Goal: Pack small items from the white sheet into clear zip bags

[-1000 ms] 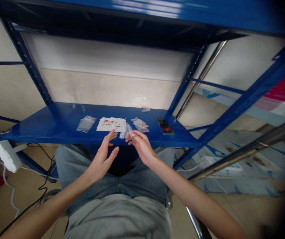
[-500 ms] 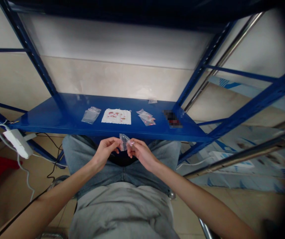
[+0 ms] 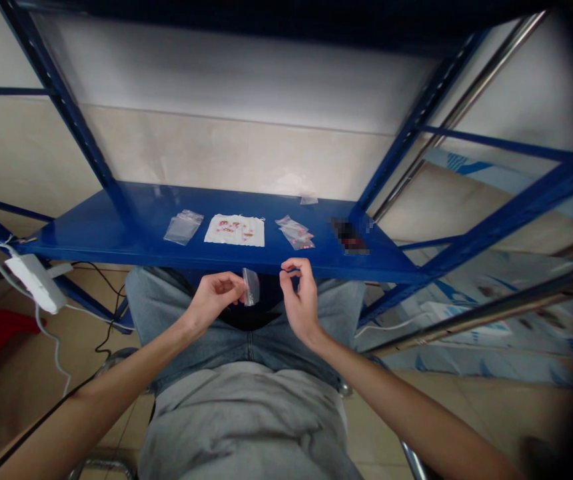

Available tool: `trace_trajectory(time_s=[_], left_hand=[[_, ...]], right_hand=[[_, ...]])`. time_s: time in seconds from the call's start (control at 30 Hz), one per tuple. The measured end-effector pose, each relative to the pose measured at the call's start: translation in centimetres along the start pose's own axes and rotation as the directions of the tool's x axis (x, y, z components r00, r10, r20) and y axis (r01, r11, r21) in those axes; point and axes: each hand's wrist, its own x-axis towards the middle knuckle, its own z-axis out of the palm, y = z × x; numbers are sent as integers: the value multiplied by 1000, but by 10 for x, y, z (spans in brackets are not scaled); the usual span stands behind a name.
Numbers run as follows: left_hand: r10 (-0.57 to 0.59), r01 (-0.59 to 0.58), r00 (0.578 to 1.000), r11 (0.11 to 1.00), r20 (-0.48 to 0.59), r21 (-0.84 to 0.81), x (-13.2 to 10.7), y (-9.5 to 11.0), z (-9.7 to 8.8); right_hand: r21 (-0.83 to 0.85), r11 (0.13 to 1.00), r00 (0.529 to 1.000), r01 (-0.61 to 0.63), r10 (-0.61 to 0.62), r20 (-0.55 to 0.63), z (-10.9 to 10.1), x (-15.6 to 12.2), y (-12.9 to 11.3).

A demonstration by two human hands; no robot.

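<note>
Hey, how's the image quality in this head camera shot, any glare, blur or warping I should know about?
In the head view, wide-angle warping makes the blue steel shelf upright lean; soft glare lies on the shelf top; a pixelated patch hides something on the shelf; the small clear bag in the left hand looks fairly sharp; the right edge fades into dark blur.

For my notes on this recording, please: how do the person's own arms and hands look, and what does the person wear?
Both forearms are bare, with no sleeves. I see no gloves, watch or rings on the left hand or the right hand; both are slim with long fingers. The person wears a grey shirt and light blue jeans.
</note>
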Motion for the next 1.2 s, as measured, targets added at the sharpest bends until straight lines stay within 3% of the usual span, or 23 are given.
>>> trace_trajectory(time_s=[0.13, 0.2, 0.33, 0.73, 1.0, 1.2], left_hand=[[1, 0, 1000, 1000, 21, -1, -2, -1, 2], [11, -12, 999, 1000, 40, 10, -3, -1, 4], [57, -62, 994, 997, 92, 53, -4, -3, 5], [121, -160, 985, 898, 120, 409, -9, -3, 8], [104, -141, 990, 838, 98, 528, -11, -7, 12], [109, -112, 993, 805, 40, 582, -11, -3, 10]], right_hand=[[17, 1000, 966, 3, -7, 260, 4, -9, -6], [9, 999, 944, 44, -45, 326, 7, -12, -7], [-15, 992, 932, 127, -114, 344, 9, -14, -8], [-113, 980, 919, 164, -110, 378, 7, -10, -6], [-216, 956, 878, 197, -74, 473, 9, -9, -8], [-293, 932, 899, 216, -72, 433, 7, -5, -3]])
